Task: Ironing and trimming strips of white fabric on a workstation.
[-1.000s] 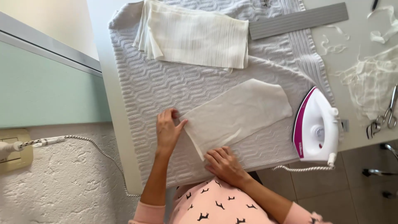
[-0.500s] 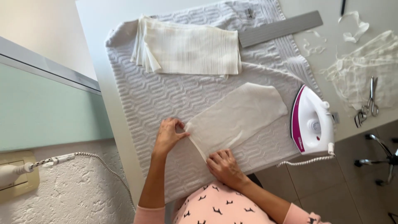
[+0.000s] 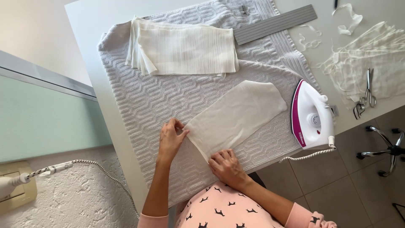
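A cream fabric piece [image 3: 238, 114] lies diagonally on a grey textured towel [image 3: 139, 101] spread over the white table. My left hand [image 3: 170, 140] pinches the fabric's near left corner. The fingers of my right hand [image 3: 225, 164] press down on the folded near edge of the same piece. A white and magenta iron [image 3: 310, 116] stands on the towel just right of the fabric, apart from both hands.
A stack of folded cream fabric [image 3: 183, 50] rests at the towel's far side, with a grey ruler [image 3: 275, 24] beyond it. Sheer fabric [image 3: 371, 55], scissors [image 3: 367, 95] and scraps lie at the right. The iron's cord [image 3: 306, 156] hangs off the table edge. A wall socket [image 3: 17, 190] sits lower left.
My left hand has shifted slightly along the fabric's corner and now pinches it. My right hand stays on the folded edge. The view has drifted a little.
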